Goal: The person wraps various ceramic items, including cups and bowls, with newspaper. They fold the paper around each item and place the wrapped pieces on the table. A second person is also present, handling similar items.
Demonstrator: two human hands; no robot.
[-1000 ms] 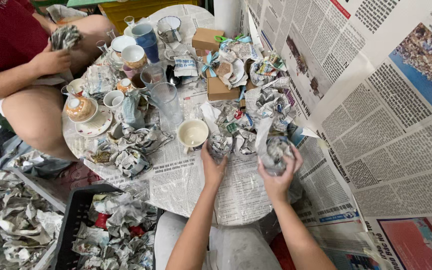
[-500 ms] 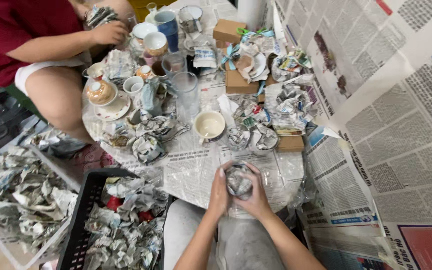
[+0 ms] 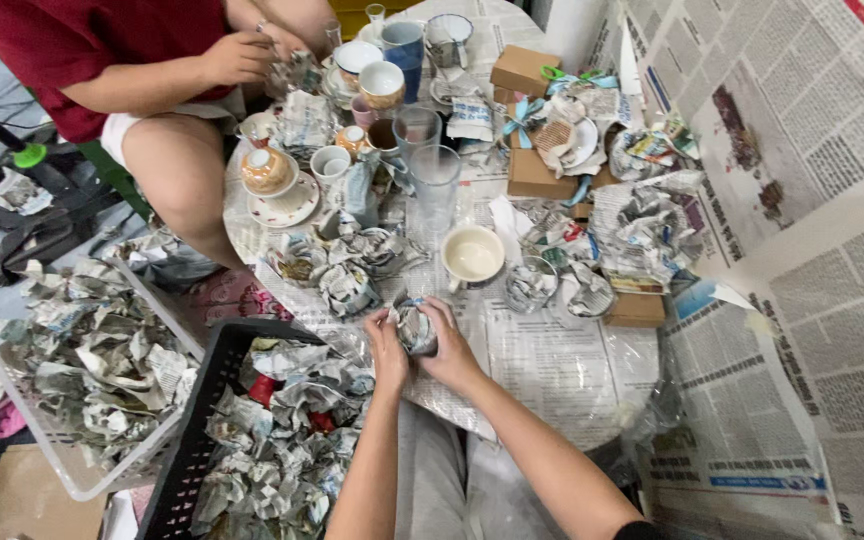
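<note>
both hands meet at the near edge of the round table (image 3: 552,370), which is covered in newspaper. left hand (image 3: 389,350) and right hand (image 3: 449,345) are cupped close around one small newspaper-wrapped bundle (image 3: 415,328), fingers curled over it from either side; what is inside the paper cannot be made out.

done, judging by how things lie: a black crate (image 3: 187,440) at near left is heaped with crumpled paper bundles, and a pale basket (image 3: 72,470) further left is likewise full. more wrapped lumps (image 3: 347,285) sit on the table just beyond the hands.

left, as far as shows: plenty of bare crockery. a cream bowl (image 3: 472,253) just right of the hands, two clear drinking glasses (image 3: 434,185) mid-table, a brown cup on a patterned saucer (image 3: 270,172) at left, a blue mug (image 3: 404,45) and several small cups (image 3: 382,82) at the far side. brown cardboard boxes (image 3: 537,172) with ribbon lie at far right.

a second person in a red top sits at far left; their hand (image 3: 237,58) holds another paper bundle.

judgement: roughly midway, one piece in hand.
</note>
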